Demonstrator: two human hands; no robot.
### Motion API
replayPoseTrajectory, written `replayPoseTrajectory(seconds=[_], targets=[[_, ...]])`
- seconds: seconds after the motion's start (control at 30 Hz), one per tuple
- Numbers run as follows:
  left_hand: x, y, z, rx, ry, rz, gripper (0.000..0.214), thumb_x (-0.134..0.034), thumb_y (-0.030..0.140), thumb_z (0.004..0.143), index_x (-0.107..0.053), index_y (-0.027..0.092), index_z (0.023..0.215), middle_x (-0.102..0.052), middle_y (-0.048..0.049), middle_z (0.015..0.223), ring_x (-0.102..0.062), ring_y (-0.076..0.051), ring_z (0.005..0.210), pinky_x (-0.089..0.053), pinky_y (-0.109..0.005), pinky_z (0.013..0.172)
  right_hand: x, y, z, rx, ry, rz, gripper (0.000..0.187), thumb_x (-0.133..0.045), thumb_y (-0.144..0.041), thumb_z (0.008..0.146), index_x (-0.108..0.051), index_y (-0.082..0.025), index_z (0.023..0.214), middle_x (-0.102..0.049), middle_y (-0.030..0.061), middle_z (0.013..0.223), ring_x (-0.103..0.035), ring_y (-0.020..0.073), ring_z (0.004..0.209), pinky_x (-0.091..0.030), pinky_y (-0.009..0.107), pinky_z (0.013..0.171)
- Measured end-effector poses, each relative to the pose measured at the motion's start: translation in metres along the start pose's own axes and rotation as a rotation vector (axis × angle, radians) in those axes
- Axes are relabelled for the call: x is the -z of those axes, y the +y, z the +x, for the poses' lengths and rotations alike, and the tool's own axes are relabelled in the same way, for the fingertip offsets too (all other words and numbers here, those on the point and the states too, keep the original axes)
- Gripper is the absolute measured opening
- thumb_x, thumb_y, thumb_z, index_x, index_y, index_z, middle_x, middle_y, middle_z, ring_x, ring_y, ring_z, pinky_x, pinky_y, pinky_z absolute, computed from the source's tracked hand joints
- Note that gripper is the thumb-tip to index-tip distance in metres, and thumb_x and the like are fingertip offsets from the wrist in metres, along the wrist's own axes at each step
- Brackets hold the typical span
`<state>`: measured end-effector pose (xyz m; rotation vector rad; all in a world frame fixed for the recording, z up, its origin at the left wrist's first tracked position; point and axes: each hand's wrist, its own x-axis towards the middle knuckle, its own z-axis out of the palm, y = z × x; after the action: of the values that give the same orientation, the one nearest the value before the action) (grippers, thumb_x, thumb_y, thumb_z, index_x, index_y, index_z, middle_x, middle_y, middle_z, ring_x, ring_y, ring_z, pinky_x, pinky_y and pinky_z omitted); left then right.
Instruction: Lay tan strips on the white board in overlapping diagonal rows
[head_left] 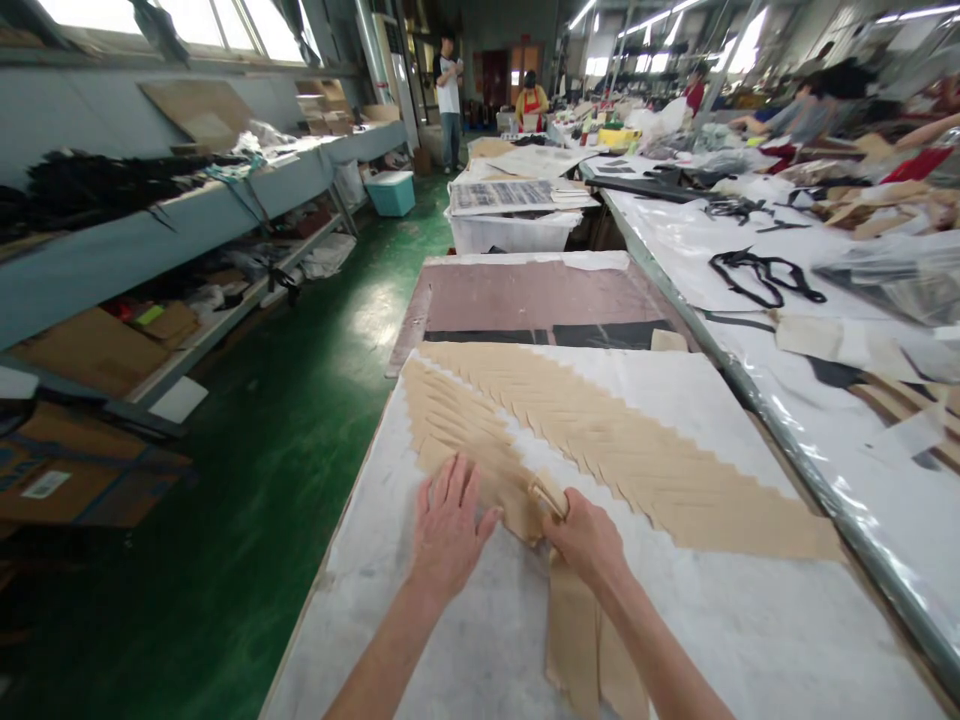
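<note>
My left hand (pixel 450 522) lies flat with fingers spread, at the near end of a row of overlapping tan fabric strips (pixel 457 425). My right hand (pixel 585 530) is closed round the folded end of a tan fabric strip (pixel 549 495), just right of that row. Below the right wrist more tan strips (pixel 574 630) lie lengthwise, partly covered by the forearm. A second, longer row of overlapping tan pieces (pixel 637 450) runs diagonally to the right. Everything rests on a white-covered board (pixel 465 650).
Beyond the board lies a brownish panel (pixel 525 290), then a white bin (pixel 510 235). A metal-edged table (pixel 750 400) with black straps (pixel 765 275) runs along the right. Shelving (pixel 247 210) lines the left, across a green floor (pixel 300 420). Several people are farther back.
</note>
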<state>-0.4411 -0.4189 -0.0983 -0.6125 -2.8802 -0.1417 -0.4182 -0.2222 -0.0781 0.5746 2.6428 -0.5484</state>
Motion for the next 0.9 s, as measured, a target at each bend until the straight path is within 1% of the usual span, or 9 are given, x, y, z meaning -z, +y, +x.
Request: replayPoseTrajectory(seconds=[0.13,0.3,0.37,0.43,0.57,0.63,0.73,0.8,0.9], targets=[[-0.004,-0.011,0.000,0.067,-0.019,0.064,0.059,-0.045,0.052,0.088,-0.044,0.022,0.138,-0.033,-0.0164,0.149,-0.027,-0.036,0.137,-0.024,-0.057,0.105,0.000,-0.001,0.001,0.004,-0.018,0.005,0.015,-0.048,-0.034,0.078,-0.054,-0.022,0.085,-0.070,0.0098,0.083,-0.066,0.0253,0.079,-0.029,0.028,0.054],[-0.004,-0.011,0.004,0.159,-0.012,0.075,0.059,-0.042,0.056,0.087,-0.046,0.023,0.137,-0.038,-0.0188,0.146,-0.029,-0.038,0.135,-0.021,-0.061,0.104,0.006,0.012,-0.005,0.025,-0.016,0.082,0.013,-0.053,-0.033,0.076,-0.054,-0.021,0.080,-0.068,0.0090,0.079,-0.063,0.0249,0.077,-0.031,0.028,0.057],[-0.003,-0.013,0.008,0.171,-0.007,0.051,0.056,-0.043,0.053,0.088,-0.047,0.022,0.136,-0.040,-0.0188,0.145,-0.031,-0.037,0.134,-0.020,-0.062,0.104,0.014,0.024,-0.014,0.049,-0.077,0.311,0.017,-0.057,-0.036,0.075,-0.053,-0.020,0.075,-0.065,0.0056,0.072,-0.060,0.0221,0.071,-0.033,0.028,0.058],[0.002,-0.014,0.011,0.186,-0.006,-0.014,0.051,-0.043,0.046,0.090,-0.049,0.019,0.133,-0.044,-0.0189,0.142,-0.034,-0.037,0.132,-0.018,-0.063,0.105,0.022,0.037,-0.029,0.059,-0.214,0.662,0.025,-0.061,-0.043,0.074,-0.052,-0.019,0.072,-0.060,0.0010,0.064,-0.056,0.0172,0.062,-0.035,0.026,0.057],[0.028,0.003,0.009,0.285,-0.056,-0.434,0.043,-0.043,0.039,0.090,-0.055,0.014,0.123,-0.057,-0.0173,0.127,-0.045,-0.032,0.123,-0.029,-0.053,0.104,0.036,0.051,-0.063,-0.012,-0.449,1.177,0.035,-0.069,-0.049,0.069,-0.053,-0.018,0.068,-0.054,-0.0029,0.057,-0.049,0.0113,0.051,-0.035,0.024,0.052],[0.049,0.023,0.005,0.342,-0.177,-0.824,0.040,-0.045,0.043,0.088,-0.057,0.017,0.116,-0.062,-0.0131,0.119,-0.054,-0.027,0.111,-0.042,-0.042,0.095,0.039,0.050,-0.074,0.001,-0.508,1.312,0.035,-0.074,-0.046,0.066,-0.057,-0.016,0.070,-0.056,-0.0020,0.060,-0.050,0.0109,0.054,-0.036,0.023,0.053],[0.078,0.056,-0.001,0.346,-0.426,-1.346,0.035,-0.048,0.047,0.086,-0.059,0.020,0.106,-0.065,-0.0070,0.105,-0.060,-0.020,0.096,-0.048,-0.031,0.081,0.038,0.043,-0.079,0.047,-0.571,1.443,0.033,-0.077,-0.041,0.065,-0.063,-0.013,0.074,-0.060,-0.0003,0.065,-0.052,0.0108,0.057,-0.038,0.022,0.056],[0.088,0.072,-0.004,0.373,-0.485,-1.480,0.034,-0.056,0.046,0.081,-0.059,0.019,0.101,-0.065,-0.0063,0.099,-0.059,-0.018,0.089,-0.048,-0.028,0.075,0.036,0.039,-0.079,0.081,-0.557,1.478,0.031,-0.079,-0.037,0.065,-0.066,-0.013,0.078,-0.062,0.0002,0.067,-0.052,0.0104,0.059,-0.039,0.022,0.058],[0.086,0.083,-0.005,0.429,-0.490,-1.495,0.033,-0.065,0.041,0.075,-0.059,0.017,0.096,-0.065,-0.0070,0.095,-0.059,-0.018,0.085,-0.047,-0.027,0.072,0.032,0.033,-0.077,0.118,-0.491,1.474,0.034,-0.082,-0.034,0.060,-0.069,-0.012,0.083,-0.064,0.0017,0.070,-0.054,0.0119,0.062,-0.041,0.024,0.061]])
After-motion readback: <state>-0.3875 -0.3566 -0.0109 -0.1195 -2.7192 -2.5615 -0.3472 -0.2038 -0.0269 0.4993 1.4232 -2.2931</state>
